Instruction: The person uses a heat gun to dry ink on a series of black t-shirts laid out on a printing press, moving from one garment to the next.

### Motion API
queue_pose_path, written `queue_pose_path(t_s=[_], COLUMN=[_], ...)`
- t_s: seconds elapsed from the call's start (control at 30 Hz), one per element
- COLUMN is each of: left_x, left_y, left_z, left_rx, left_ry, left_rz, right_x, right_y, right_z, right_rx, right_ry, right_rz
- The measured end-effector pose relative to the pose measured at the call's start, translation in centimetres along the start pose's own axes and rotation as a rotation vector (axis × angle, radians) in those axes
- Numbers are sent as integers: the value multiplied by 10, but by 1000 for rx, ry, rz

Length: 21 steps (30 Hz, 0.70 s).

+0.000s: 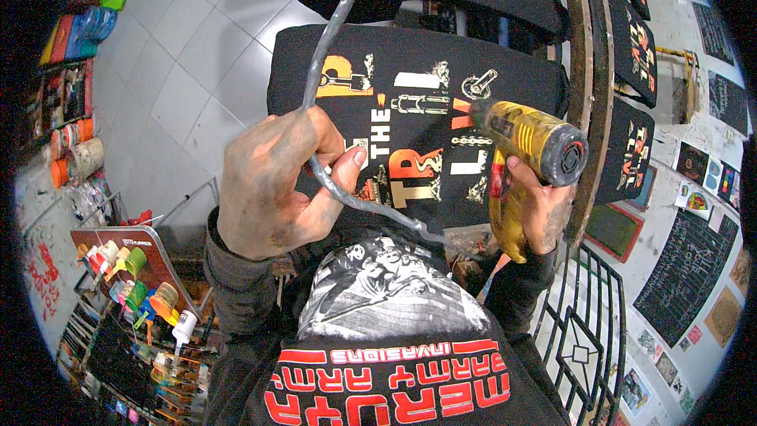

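Heat gun (pixel 530 140) aimed at a printed black shirt (pixel 410 122) on a press pallet.

The right hand (pixel 540 207) grips the yellow gun by its handle, nozzle close over the fresh print. The left hand (pixel 276 181) is clenched around the grey cord (pixel 331 39), lifting it, apparently to keep it off the ink. Paint bottles (pixel 146 292) stand at lower left.
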State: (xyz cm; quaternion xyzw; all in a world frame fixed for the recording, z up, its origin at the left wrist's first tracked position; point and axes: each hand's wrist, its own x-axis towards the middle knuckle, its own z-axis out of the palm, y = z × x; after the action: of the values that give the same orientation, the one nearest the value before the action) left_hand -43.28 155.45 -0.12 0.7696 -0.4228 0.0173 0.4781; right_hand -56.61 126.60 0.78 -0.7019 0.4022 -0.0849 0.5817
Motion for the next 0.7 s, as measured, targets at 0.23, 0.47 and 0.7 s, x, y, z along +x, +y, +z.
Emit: queue_pose_path(t_s=[0.23, 0.47, 0.7], left_x=[11, -6, 4], left_y=[14, 0, 7], left_z=[-9, -4, -9], left_rx=[-9, 49, 40], left_ry=[-56, 48, 16], left_rz=[-225, -31, -132], right_x=[4, 3, 1], right_y=[2, -8, -12], right_z=[6, 6, 12], right_rx=[-15, -51, -28], right_ry=[-21, -109, -73], right_rz=[-43, 10, 8])
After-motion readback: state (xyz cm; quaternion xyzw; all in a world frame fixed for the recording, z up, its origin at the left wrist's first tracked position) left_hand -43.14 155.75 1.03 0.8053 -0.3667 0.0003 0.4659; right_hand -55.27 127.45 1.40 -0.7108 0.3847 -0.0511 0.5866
